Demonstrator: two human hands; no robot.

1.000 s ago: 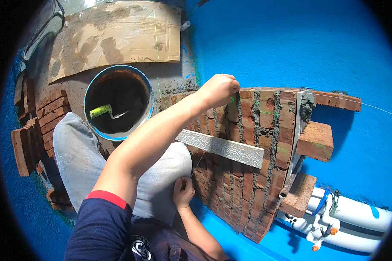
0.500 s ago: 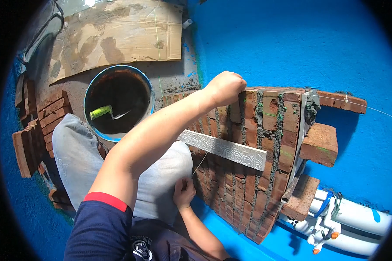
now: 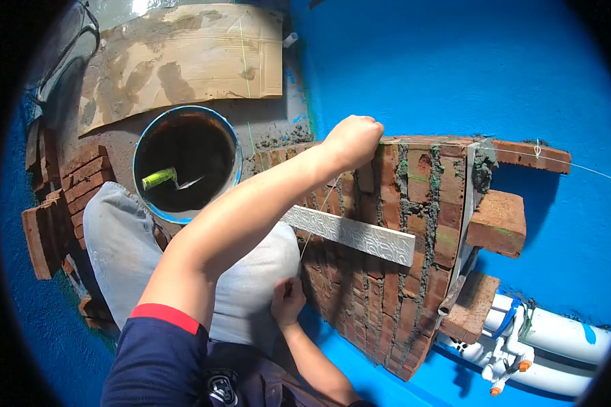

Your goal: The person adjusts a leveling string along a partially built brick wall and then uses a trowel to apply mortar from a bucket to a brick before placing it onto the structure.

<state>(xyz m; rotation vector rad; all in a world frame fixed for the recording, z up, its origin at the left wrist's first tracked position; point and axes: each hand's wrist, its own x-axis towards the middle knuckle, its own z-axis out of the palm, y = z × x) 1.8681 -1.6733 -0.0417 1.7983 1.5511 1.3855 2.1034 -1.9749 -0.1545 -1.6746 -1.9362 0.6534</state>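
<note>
My left arm reaches across to the top edge of a brick wall (image 3: 387, 298), and my left hand (image 3: 354, 141) is closed in a fist there. A thin string (image 3: 327, 201) runs from below that hand down toward my knee. By the knee, my right hand (image 3: 288, 300) is closed, with the string's lower end close to it. What lies inside each fist is hidden, though the string lines up with both. A white patterned strip (image 3: 353, 236) slants across in front of the wall, one end behind my left forearm.
A blue-rimmed bucket (image 3: 234, 180) of dark mortar holds a green-handled trowel (image 3: 159, 178). Stacked bricks (image 3: 85, 180) stand at left; cardboard (image 3: 204, 54) lies beyond. At right, bricks (image 3: 497, 224) jut from the wall end near white pipes (image 3: 557, 336). A taut line (image 3: 587, 169) runs along the top.
More of the string now shows between my hands, reaching higher toward my left fist. The view has shifted slightly; both hands stay nearly in place.
</note>
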